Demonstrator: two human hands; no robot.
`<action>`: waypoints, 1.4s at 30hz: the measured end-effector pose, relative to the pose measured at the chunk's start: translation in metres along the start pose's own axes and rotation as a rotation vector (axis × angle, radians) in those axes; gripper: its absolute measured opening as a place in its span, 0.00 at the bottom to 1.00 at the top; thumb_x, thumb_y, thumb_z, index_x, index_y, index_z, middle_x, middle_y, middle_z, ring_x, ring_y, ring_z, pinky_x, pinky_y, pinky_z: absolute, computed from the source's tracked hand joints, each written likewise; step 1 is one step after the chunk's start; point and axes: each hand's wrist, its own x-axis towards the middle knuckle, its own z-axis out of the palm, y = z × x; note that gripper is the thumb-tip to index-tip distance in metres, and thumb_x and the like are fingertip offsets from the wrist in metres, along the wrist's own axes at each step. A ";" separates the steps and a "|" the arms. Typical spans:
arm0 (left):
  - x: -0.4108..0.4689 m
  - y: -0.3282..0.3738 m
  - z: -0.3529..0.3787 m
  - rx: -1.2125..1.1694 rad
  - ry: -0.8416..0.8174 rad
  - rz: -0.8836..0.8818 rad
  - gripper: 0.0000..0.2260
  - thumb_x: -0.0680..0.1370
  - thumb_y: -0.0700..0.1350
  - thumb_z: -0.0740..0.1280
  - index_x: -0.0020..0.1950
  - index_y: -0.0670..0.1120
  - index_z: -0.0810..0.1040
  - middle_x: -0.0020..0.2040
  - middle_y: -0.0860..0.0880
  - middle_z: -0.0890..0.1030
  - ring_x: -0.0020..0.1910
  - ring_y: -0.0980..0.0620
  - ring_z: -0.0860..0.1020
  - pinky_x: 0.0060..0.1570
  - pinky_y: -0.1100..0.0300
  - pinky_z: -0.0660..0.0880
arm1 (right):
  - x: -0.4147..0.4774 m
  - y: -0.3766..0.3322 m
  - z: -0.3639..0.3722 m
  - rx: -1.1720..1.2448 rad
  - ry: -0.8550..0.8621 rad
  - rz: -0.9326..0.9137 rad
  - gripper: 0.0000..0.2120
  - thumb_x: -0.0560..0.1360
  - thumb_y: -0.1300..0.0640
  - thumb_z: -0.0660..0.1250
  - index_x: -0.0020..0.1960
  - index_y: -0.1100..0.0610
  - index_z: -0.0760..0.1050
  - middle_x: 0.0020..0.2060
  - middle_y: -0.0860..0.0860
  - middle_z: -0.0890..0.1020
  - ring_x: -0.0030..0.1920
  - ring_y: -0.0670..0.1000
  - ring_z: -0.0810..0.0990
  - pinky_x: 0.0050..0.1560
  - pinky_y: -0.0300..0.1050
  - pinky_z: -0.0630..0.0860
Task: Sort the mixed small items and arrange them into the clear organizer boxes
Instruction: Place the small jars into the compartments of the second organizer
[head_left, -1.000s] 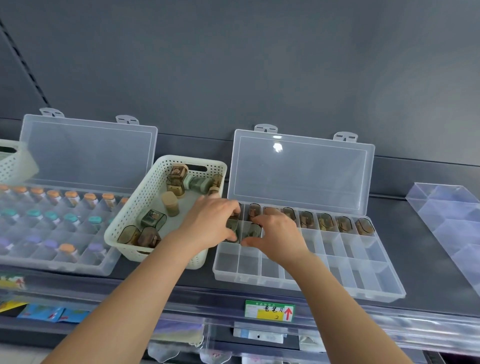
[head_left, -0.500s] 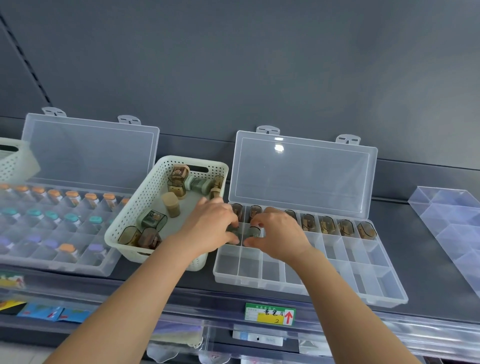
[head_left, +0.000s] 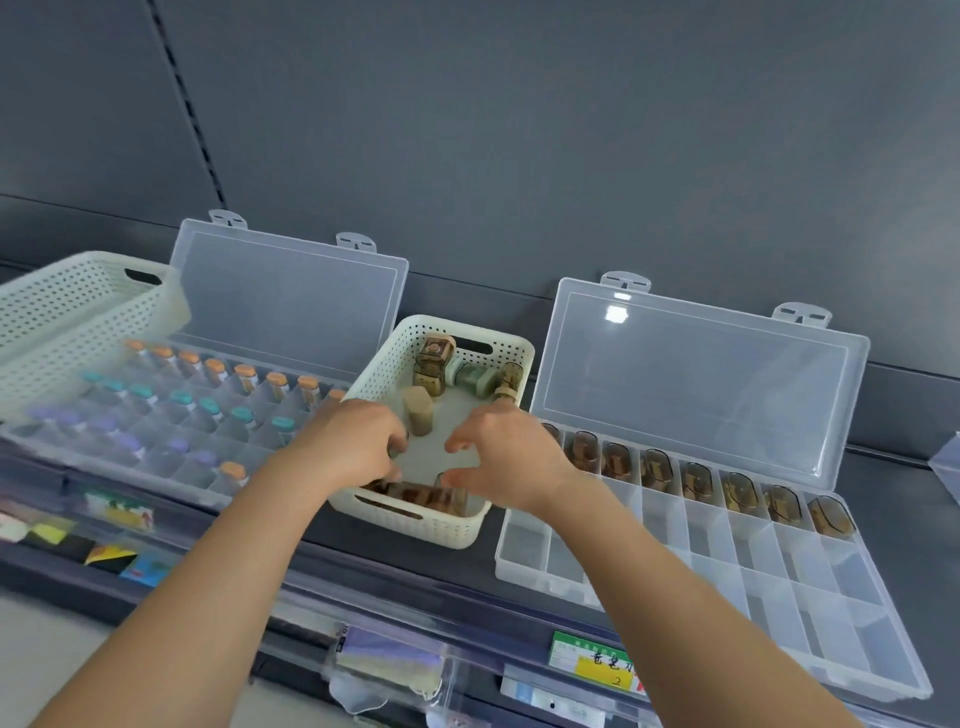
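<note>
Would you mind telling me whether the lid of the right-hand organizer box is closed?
No, the lid of the right-hand organizer box stands open behind its row of brown items.

Green-yellow shelf label (head_left: 592, 662); blurred packets (head_left: 384, 670) below, possibly bagged.

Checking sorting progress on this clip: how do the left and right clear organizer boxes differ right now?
The left organizer box holds vials with orange, teal and purple caps; the right organizer box holds brown oval items. The left one's vials spread over several rows; the right one's items show only in the back row, its visible front compartments bare. Both are clear, compartmented, lids standing open.
</note>
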 end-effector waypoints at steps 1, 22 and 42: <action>-0.001 -0.002 0.002 0.014 -0.006 0.000 0.17 0.71 0.54 0.73 0.60 0.55 0.80 0.54 0.55 0.80 0.51 0.53 0.75 0.50 0.59 0.71 | 0.006 -0.005 0.001 -0.050 -0.081 0.003 0.19 0.72 0.44 0.68 0.61 0.50 0.77 0.54 0.50 0.80 0.58 0.52 0.72 0.58 0.48 0.71; -0.011 -0.011 0.001 -0.232 0.239 0.018 0.17 0.74 0.47 0.69 0.63 0.54 0.74 0.60 0.53 0.78 0.55 0.52 0.75 0.47 0.59 0.71 | 0.012 -0.009 0.005 0.251 0.041 0.056 0.18 0.71 0.41 0.70 0.51 0.53 0.72 0.41 0.47 0.79 0.42 0.49 0.77 0.44 0.46 0.76; 0.006 0.132 0.003 -0.574 0.255 0.379 0.21 0.76 0.48 0.67 0.69 0.58 0.70 0.54 0.60 0.73 0.44 0.65 0.70 0.39 0.70 0.63 | -0.111 0.077 -0.034 0.735 0.273 0.592 0.18 0.73 0.59 0.65 0.63 0.51 0.71 0.50 0.50 0.79 0.46 0.51 0.78 0.46 0.43 0.75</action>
